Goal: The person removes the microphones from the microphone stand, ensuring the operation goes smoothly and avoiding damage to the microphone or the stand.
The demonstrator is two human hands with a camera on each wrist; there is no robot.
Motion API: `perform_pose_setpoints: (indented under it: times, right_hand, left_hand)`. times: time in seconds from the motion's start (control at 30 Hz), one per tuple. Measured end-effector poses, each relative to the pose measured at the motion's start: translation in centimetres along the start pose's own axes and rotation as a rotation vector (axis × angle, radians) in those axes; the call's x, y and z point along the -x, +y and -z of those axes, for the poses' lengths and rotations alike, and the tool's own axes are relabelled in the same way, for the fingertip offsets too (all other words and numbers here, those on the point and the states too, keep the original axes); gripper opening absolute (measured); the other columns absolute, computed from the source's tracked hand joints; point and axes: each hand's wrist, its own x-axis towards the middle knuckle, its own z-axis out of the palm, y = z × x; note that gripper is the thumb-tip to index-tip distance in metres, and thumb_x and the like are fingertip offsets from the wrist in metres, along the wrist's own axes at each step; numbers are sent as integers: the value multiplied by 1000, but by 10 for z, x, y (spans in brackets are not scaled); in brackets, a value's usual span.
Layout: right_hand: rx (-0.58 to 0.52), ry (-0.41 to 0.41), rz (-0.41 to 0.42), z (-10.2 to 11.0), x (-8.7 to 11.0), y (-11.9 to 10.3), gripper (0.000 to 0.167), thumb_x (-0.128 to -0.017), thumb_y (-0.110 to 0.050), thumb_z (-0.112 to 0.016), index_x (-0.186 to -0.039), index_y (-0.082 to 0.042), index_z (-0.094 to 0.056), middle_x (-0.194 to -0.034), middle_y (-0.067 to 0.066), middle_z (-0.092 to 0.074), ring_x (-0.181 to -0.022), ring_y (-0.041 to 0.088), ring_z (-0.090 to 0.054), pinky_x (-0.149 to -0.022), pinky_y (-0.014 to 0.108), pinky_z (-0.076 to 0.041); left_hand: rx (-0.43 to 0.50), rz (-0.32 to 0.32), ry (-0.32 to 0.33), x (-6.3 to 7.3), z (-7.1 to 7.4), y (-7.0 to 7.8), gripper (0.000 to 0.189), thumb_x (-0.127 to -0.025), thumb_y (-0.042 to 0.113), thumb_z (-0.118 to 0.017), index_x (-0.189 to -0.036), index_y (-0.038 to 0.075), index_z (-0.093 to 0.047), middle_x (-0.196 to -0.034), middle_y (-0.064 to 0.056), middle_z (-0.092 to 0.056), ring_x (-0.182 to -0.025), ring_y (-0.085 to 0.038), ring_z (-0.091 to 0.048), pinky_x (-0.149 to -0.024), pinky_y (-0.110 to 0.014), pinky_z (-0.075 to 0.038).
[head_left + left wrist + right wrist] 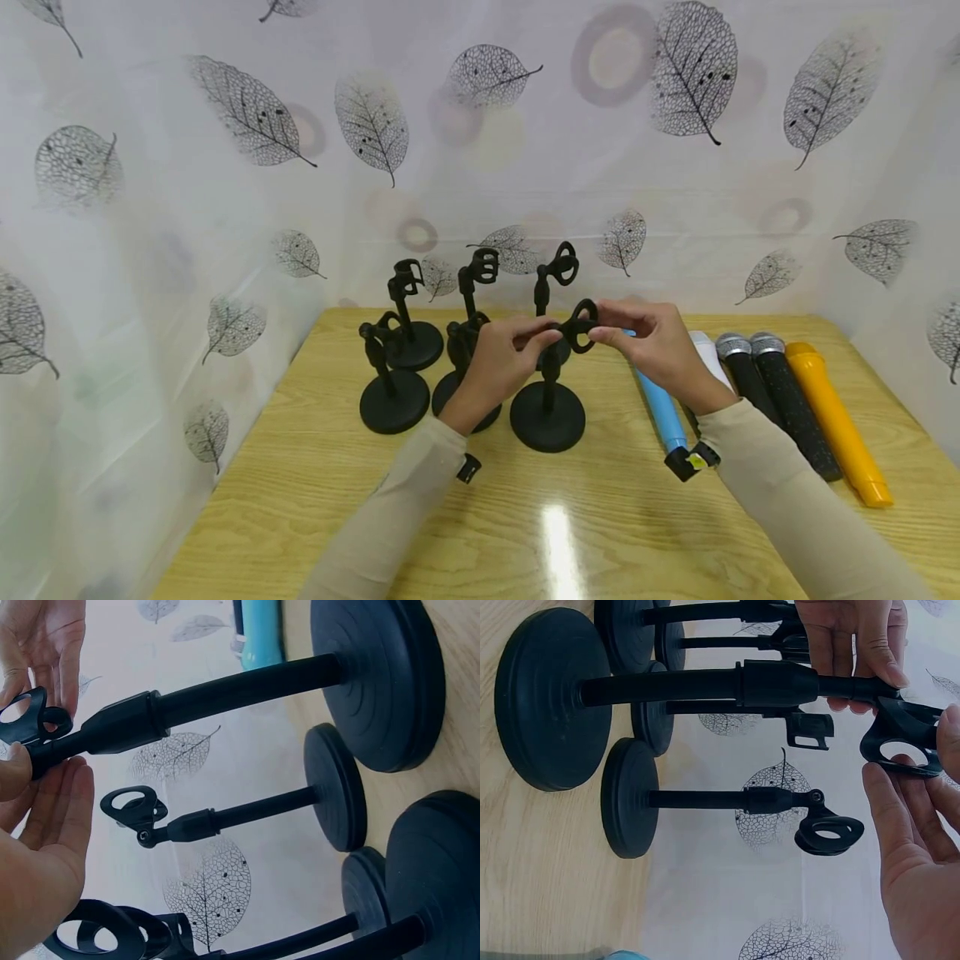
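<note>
A black desktop microphone stand [547, 421] stands upright at the front right of a group of similar stands. My left hand [501, 354] pinches the joint at the top of its post, thumb on one side and fingers on the other. My right hand [660, 346] holds the stand's ring-shaped clip [900, 712] between thumb and fingertips. In the left wrist view the clip [30, 720] sits at the post's end, between both hands. The round base rests on the table, and the post [660, 687] runs straight from it to the joint.
Several other black stands [393, 404] stand left of and behind this one. To the right lie a blue microphone [660, 408], a white one [707, 353], two black ones [798, 408] and an orange one [840, 425]. A leaf-patterned curtain [525, 192] borders the wooden table [300, 500].
</note>
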Motion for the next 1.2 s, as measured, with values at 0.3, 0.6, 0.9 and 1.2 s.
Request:
perform_pose_setpoints:
  times: [0.3,0.6,0.9,1.2]
  right_hand:
    - [-13,-13,-44,-1,3,4,34,-96,-4,-69,-129,4,-66,-116,15,-73,-101,11,-70,-84,26,-58]
    - [-13,-34,-62,-3,7,10,30,-96,-5,-70,-126,-1,-70,-117,18,-71,-103,12,-69,-84,26,-58]
    - [10,-21,-69,-3,9,11,32,-97,-8,-70,-129,-2,-69,-118,12,-72,-106,10,-68,-86,25,-57]
    - [-3,-17,-66,-5,10,13,32,-96,-7,-71,-127,0,-69,-119,12,-72,-105,11,-69,-86,26,-58]
  left_hand:
    - [-16,-19,15,5,-5,-5,26,-100,21,-67,-118,4,-75,-104,-6,-75,-86,-11,-71,-76,-20,-56]
    - [-21,-3,9,9,-9,-9,23,-98,19,-68,-117,6,-76,-105,-4,-75,-88,-10,-71,-78,-19,-56]
    - [-6,-3,14,10,-11,-11,25,-99,20,-67,-117,5,-75,-105,-5,-74,-89,-10,-71,-79,-19,-56]
    - [5,12,21,12,-12,-10,25,-99,21,-67,-118,6,-75,-105,-5,-74,-89,-11,-71,-78,-20,-57]
